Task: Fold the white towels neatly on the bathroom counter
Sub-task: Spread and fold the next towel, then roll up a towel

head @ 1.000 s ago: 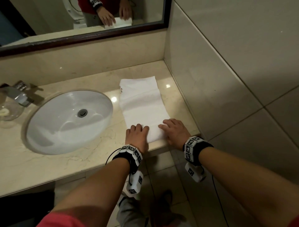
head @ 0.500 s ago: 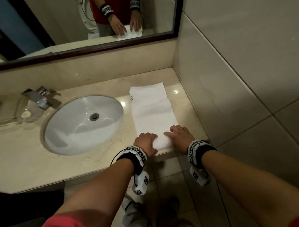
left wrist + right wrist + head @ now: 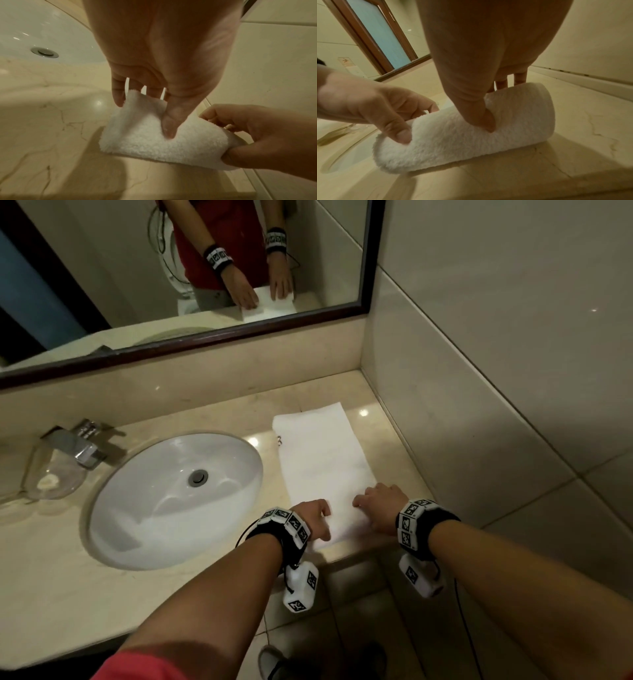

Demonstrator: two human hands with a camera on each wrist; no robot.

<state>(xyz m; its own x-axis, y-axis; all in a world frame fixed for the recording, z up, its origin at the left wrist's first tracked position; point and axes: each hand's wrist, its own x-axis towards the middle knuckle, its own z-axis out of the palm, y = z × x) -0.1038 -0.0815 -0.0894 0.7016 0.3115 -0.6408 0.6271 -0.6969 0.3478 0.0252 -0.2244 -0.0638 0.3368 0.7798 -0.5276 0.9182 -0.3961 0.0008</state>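
Both hands are gripping the near end of the white towel (image 3: 322, 460) at the front edge of the counter (image 3: 58, 590). The left hand (image 3: 313, 518) is pinching the near-left corner, thumb (image 3: 169, 121) under the lifted edge and fingers curled over it. The right hand (image 3: 380, 508) is clamping the near-right corner the same way, thumb (image 3: 485, 117) pressing into the curled-over pile. Between the two grips the towel's end is arching up off the marble. Beyond the grips the towel is lying flat as a long strip reaching toward the mirror (image 3: 191, 278). Left of the grips is sitting the basin (image 3: 171, 498).
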